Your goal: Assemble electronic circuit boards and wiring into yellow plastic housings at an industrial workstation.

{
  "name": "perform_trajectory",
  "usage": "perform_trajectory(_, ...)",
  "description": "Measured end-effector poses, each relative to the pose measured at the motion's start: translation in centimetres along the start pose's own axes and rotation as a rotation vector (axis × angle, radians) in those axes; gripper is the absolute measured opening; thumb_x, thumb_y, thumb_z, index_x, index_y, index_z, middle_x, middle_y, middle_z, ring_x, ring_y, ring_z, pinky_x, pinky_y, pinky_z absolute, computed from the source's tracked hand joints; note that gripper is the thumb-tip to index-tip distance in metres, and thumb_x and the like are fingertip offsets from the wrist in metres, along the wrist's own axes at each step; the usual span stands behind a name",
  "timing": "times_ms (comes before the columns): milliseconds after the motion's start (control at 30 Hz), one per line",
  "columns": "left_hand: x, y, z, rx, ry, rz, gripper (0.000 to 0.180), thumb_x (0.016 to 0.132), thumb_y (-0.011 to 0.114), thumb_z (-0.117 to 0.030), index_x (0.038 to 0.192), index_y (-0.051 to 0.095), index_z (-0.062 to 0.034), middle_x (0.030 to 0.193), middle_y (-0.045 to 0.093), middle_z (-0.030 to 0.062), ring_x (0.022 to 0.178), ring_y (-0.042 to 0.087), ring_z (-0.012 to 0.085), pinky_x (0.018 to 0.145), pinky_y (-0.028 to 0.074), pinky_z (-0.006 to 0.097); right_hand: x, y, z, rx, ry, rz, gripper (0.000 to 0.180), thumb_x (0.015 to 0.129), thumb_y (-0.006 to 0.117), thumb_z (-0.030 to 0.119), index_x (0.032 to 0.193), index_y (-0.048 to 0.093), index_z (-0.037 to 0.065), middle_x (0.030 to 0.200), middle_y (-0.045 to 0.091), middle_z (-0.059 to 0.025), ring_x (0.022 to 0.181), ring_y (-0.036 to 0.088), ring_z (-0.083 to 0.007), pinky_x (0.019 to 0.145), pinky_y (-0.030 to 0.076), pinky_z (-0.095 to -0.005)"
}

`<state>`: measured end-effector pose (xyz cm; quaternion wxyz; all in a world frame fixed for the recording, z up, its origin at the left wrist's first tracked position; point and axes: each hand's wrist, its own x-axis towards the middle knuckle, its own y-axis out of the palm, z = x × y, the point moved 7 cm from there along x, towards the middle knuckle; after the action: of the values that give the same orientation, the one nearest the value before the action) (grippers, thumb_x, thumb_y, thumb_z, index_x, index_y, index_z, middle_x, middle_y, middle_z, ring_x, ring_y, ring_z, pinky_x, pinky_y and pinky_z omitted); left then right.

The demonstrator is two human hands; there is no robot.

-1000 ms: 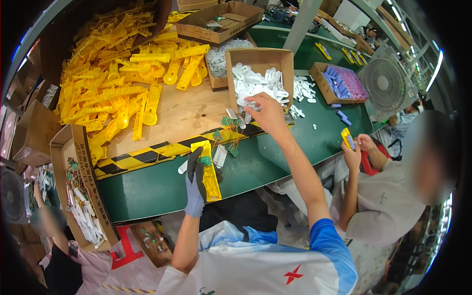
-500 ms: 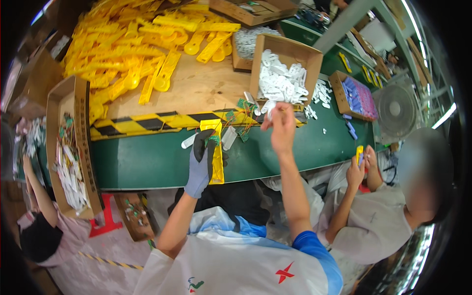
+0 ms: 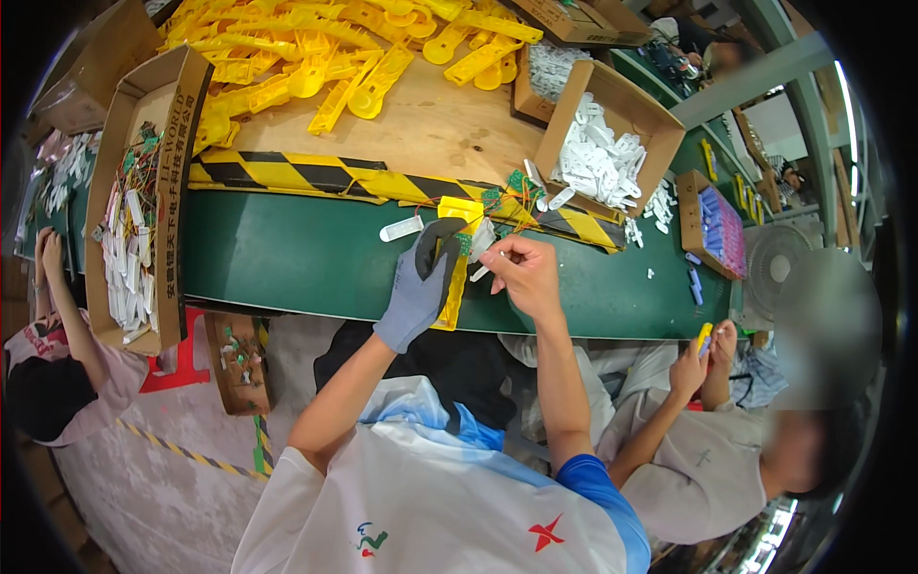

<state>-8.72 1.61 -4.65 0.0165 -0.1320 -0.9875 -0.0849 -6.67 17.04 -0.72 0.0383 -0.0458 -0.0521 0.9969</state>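
Note:
My left hand, in a grey glove, grips a long yellow plastic part that lies on the green belt. My bare right hand pinches a small white plastic piece right beside the yellow part's upper end. Another small white piece lies on the belt just left of the yellow part. Small green circuit boards with wires lie on the striped edge above my hands.
A wooden table holds a heap of yellow plastic parts and an open carton of white pieces. A long carton of wired parts stands at left. A person sits at right holding a yellow item; another person's arm is at left.
My right hand has come back from the carton of white pieces to the yellow part, carrying a small white piece. My left hand stayed on the yellow part.

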Motion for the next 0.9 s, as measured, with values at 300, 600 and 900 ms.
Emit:
perform_trajectory(300, -0.1, 0.1, -0.9, 0.019, -0.049, 0.003, 0.027, 0.097, 0.053, -0.011, 0.122, 0.058, -0.0038, 0.107, 0.065, 0.0112, 0.091, 0.060, 0.0152, 0.083, 0.048, 0.029, 0.4, 0.3, -1.5, 0.217, -0.043, -0.012, 0.015, 0.087, 0.073, 0.010, 0.080, 0.066, -0.001, 0.062, 0.058, 0.0013, 0.049, 0.051, -0.0032, 0.044, 0.043, -0.0205)
perform_trajectory(600, 0.0, -0.3, -1.6, 0.025, 0.015, -0.035, 0.029, 0.098, 0.052, -0.009, 0.126, 0.056, -0.0017, 0.115, 0.063, 0.0087, 0.101, 0.057, 0.0120, 0.090, 0.046, 0.028, -0.4, 2.5, -0.6, 0.188, -0.156, -0.127, 0.020, 0.082, 0.074, -0.004, 0.099, 0.064, -0.002, 0.073, 0.059, -0.0008, 0.066, 0.057, -0.0046, 0.059, 0.048, -0.0188)
perform_trajectory(900, -0.3, 0.2, -2.0, 0.109, 0.074, -0.051, 0.030, 0.096, 0.052, -0.005, 0.125, 0.056, -0.0008, 0.115, 0.063, 0.0120, 0.102, 0.058, 0.0163, 0.091, 0.047, 0.030, -0.9, 2.6, -3.2, 0.265, -0.152, -0.221, 0.036, 0.084, 0.071, -0.007, 0.119, 0.062, -0.006, 0.093, 0.062, -0.0047, 0.081, 0.059, -0.0070, 0.072, 0.049, -0.0196)
